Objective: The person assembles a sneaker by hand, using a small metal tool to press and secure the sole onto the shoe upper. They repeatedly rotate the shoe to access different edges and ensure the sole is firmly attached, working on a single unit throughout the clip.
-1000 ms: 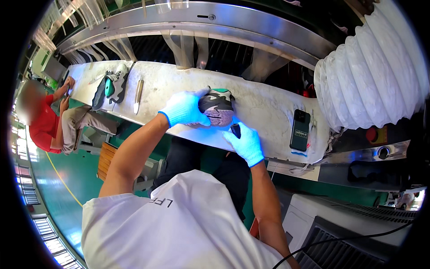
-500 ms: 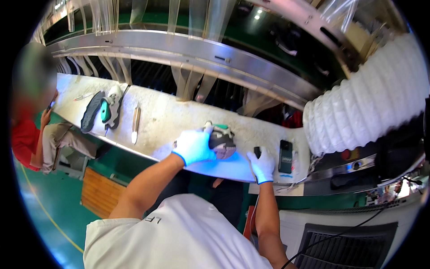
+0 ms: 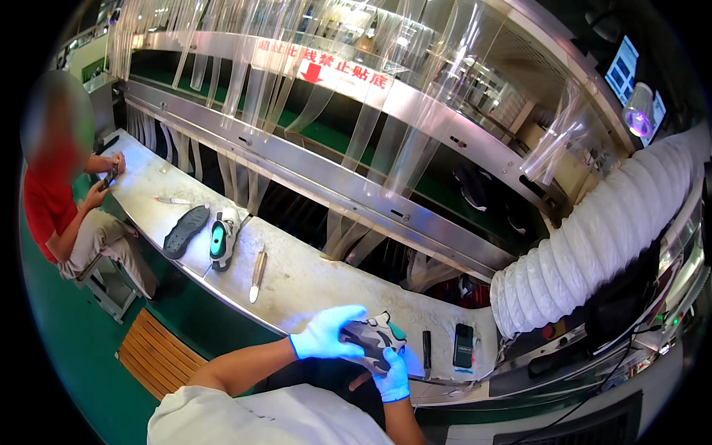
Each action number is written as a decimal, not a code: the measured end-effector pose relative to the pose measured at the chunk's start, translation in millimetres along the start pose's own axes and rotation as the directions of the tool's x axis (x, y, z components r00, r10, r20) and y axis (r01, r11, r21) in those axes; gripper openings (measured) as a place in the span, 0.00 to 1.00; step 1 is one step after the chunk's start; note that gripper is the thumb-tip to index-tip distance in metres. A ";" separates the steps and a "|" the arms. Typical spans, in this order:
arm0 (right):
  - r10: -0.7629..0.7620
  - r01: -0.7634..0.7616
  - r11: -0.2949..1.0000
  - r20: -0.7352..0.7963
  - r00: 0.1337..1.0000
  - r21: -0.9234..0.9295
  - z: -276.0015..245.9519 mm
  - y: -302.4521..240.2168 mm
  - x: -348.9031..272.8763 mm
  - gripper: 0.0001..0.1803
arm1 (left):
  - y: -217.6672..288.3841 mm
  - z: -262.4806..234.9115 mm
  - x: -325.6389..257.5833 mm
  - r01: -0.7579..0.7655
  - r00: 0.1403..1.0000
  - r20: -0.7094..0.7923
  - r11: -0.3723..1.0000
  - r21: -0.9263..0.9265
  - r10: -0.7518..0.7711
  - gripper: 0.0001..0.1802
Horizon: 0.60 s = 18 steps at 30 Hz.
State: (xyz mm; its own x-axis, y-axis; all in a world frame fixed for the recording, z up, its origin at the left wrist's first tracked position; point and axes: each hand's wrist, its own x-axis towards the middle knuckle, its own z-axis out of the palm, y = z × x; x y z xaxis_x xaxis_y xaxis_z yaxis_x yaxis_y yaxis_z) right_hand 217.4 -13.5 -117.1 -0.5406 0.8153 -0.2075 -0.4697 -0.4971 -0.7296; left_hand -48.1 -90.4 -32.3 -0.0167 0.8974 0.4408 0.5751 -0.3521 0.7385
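Observation:
A grey patterned shoe [image 3: 371, 340] with a green patch is held between both my white-gloved hands at the bench's near edge. My left hand [image 3: 330, 332] grips it from the left side. On the lower right, my right hand [image 3: 393, 377] closes around it, with the thumb up against the shoe. Just right of the shoe lies a slim black stick-shaped tool [image 3: 426, 350], and past it a dark phone [image 3: 463, 345]. Further left on the bench are a knife-like tool with a wooden handle [image 3: 258, 274], a second shoe [image 3: 222, 241] and a loose dark sole [image 3: 187, 231].
Behind the workbench [image 3: 297, 289] runs a metal-railed machine [image 3: 319, 163] hung with clear plastic strips. A fat white ribbed duct [image 3: 593, 245] stands at the right. A seated person in red [image 3: 48, 215] is at the far left, near a slatted wooden seat [image 3: 159, 348].
My right hand has let go of the black tool, which now lies on the bench, and has come left onto the shoe. The shoe has been tilted and turned; the view has shifted too.

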 end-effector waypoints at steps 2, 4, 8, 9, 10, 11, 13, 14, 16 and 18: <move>-0.029 0.032 0.997 -0.057 0.998 0.066 0.8 -9.6 8.5 0.32 | -30.0 5.5 -5.6 0.146 0.942 -0.253 0.949 -0.280 -0.220 0.47; -0.076 0.086 0.987 -0.078 0.994 0.132 39.6 -47.8 4.1 0.28 | -69.6 11.6 -6.1 0.337 0.813 -0.316 0.838 -0.429 -0.489 0.46; -0.549 0.520 0.814 -0.051 0.834 -0.258 136.9 -168.2 3.0 0.26 | -102.8 32.1 -18.3 0.552 0.766 -0.323 0.826 -0.115 -0.556 0.37; -0.652 0.543 0.743 -0.241 0.718 -0.392 171.5 -191.2 3.5 0.30 | -93.2 32.0 -14.8 0.520 0.825 -0.283 0.853 0.045 -0.489 0.35; -0.795 0.697 0.492 0.058 0.604 -0.522 165.8 -227.8 23.8 0.31 | -73.5 26.1 -8.6 0.471 0.874 -0.235 0.860 0.198 -0.425 0.33; -0.897 0.779 0.212 0.198 0.394 -0.590 190.3 -254.3 47.9 0.31 | -64.1 20.6 -7.9 0.421 0.907 -0.187 0.834 0.357 -0.377 0.31; -0.934 0.781 -0.193 0.355 0.039 -0.594 244.2 -308.9 91.3 0.31 | -76.8 27.5 -10.4 0.440 0.898 -0.187 0.826 0.352 -0.399 0.31; -0.940 0.644 -0.271 0.342 -0.016 -0.715 263.5 -337.6 115.2 0.32 | -79.5 28.1 -12.3 0.448 0.894 -0.184 0.820 0.356 -0.408 0.30; -0.919 0.543 -0.346 0.394 -0.031 -0.765 284.9 -400.0 178.2 0.30 | -74.8 21.0 -13.6 0.453 0.891 -0.168 0.813 0.365 -0.421 0.29; -0.932 0.333 -0.353 0.360 -0.044 -0.875 296.3 -453.4 236.7 0.39 | -75.6 23.4 -12.4 0.448 0.894 -0.182 0.814 0.370 -0.409 0.29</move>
State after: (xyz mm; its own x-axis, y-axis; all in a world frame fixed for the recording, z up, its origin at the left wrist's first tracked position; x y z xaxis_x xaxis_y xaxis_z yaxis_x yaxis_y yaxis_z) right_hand 95.7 316.9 357.6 0.2104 0.3210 0.9234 0.5964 0.7063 -0.3814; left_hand -72.3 -68.7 -105.5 -0.3990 0.8981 0.1848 0.7630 0.2134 0.6101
